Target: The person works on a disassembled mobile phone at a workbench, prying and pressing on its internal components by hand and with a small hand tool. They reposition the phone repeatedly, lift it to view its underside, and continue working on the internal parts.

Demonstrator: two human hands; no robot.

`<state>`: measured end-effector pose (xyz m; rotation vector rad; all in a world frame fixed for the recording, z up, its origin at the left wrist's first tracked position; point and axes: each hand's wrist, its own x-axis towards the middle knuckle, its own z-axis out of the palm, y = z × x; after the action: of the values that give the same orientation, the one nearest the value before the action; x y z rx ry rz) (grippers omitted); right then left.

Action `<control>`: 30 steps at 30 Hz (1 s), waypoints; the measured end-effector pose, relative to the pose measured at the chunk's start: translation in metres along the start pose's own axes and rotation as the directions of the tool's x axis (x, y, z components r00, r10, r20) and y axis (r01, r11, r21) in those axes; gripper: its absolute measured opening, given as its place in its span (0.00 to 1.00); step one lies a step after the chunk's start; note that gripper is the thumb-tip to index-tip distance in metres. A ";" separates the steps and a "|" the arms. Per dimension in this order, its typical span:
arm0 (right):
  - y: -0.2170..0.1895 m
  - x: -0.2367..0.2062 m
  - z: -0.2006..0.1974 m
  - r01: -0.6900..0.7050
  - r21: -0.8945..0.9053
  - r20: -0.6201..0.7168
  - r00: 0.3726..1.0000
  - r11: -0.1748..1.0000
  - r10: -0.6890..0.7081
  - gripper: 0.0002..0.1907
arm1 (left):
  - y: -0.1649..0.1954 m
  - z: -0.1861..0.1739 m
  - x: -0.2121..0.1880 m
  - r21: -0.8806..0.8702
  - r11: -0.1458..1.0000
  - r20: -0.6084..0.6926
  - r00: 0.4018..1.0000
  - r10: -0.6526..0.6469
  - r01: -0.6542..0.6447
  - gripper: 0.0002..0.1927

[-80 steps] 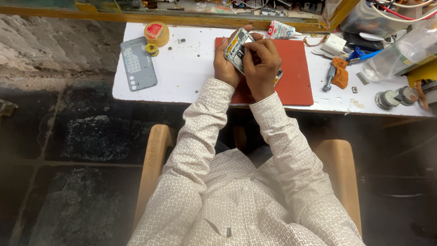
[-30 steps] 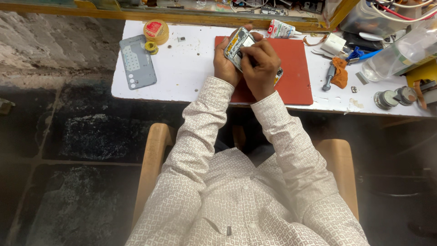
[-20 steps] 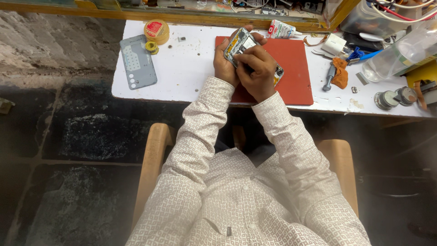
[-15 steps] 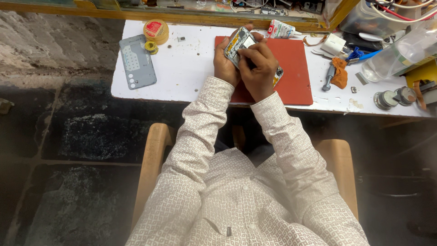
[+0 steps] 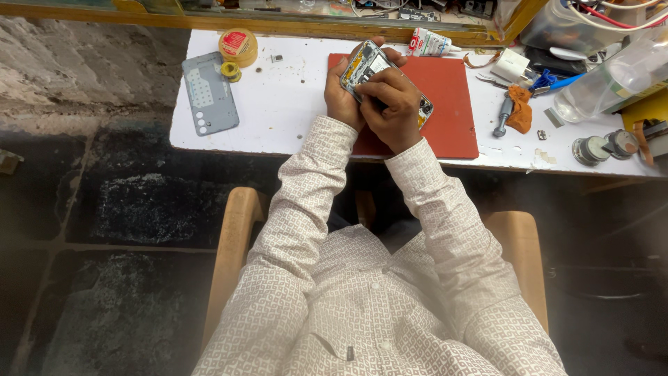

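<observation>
Both hands on opened phone over red mat — left hand grips its edge, right hand presses fingertips inside — best kept steady, pressure light.

Small phone-repair workshop, white worktable with red work mat, opened phone, detached grey back cover, tape rolls, screwdriver, glue tube, tangled wires, rough stone floor

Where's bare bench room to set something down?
Bare white table between the grey back cover and the red mat. Mat's right half is free beside the hands. Right end is crowded: screwdriver, orange cloth, bottle.
</observation>
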<state>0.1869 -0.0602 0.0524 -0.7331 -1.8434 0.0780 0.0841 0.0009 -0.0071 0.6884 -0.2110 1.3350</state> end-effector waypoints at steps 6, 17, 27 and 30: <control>-0.006 0.000 0.008 -0.115 -0.004 -0.089 0.989 0.993 0.114 0.08 | 0.000 -0.003 0.001 -0.036 0.999 -0.006 1.000 -0.028 0.027 0.33; -0.011 0.001 0.010 -0.050 -0.054 -0.093 0.995 0.997 0.045 0.08 | 0.001 -0.006 -0.001 -0.003 1.000 -0.020 1.000 -0.019 0.019 0.33; -0.007 0.001 0.012 -0.142 0.037 -0.175 0.974 0.989 0.147 0.07 | 0.000 -0.009 -0.002 0.026 1.000 -0.091 0.996 -0.007 0.010 0.34; 0.006 -0.005 0.001 -0.268 0.009 -0.285 0.923 0.963 0.259 0.06 | 0.000 -0.013 0.001 0.022 0.997 -0.120 0.990 0.069 -0.067 0.36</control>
<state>0.1901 -0.0578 0.0461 -0.9602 -1.4683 0.1131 0.0808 0.0088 -0.0168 0.6180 -0.1259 1.4409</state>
